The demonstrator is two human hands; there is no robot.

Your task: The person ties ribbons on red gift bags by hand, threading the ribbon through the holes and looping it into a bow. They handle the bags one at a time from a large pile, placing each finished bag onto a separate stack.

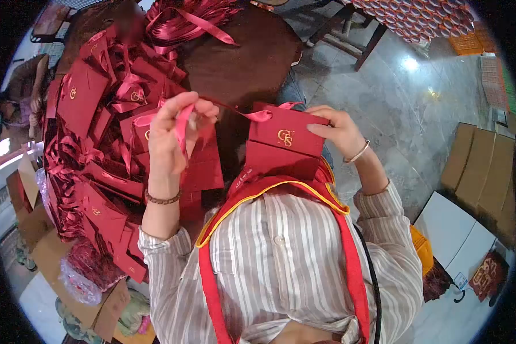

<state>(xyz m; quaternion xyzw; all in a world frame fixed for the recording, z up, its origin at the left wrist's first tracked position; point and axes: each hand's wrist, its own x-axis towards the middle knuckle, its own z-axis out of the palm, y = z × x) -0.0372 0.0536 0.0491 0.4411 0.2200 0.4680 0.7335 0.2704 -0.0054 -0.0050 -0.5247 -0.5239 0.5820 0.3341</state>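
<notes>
My right hand [339, 132] grips the right edge of a dark red paper gift bag [264, 137], thumb on its front face beside a gold monogram. A ribbon [260, 116] comes out at the bag's upper left and stretches toward my left hand [178, 129]. That hand is raised with its fingers closed on the ribbon, and a pink length [183, 127] hangs over the palm. The bag's lower part rests against my red apron [235, 203] with yellow edging. Behind my left hand lie more red bags [203, 166].
A large heap of red bags with ribbons [89, 86] covers the left of the brown table [241, 51]. A bundle of loose ribbons [178, 23] lies at its far side. Cardboard boxes [479, 166] stand on the floor at right, a wooden stool [350, 37] beyond the table.
</notes>
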